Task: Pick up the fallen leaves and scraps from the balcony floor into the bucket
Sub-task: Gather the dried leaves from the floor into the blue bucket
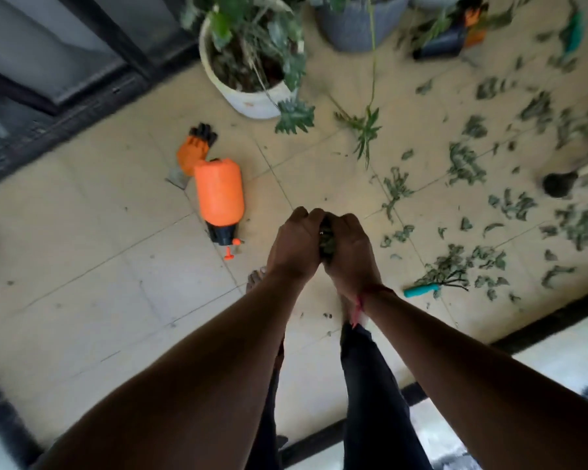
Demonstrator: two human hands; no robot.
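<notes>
My left hand and my right hand are pressed together in front of me, well above the floor, gripping a dark green wad of leaves between them. Only a sliver of the wad shows between the palms. Several loose green leaves and scraps lie scattered over the beige tiles to the right. A denser pile of leaves sits at my right. No bucket is in view.
An orange spray bottle lies on its side at left with an orange-and-black glove behind it. A white plant pot and a grey pot stand at the back. A teal-handled hand rake lies by the pile. A dark door frame runs along the left.
</notes>
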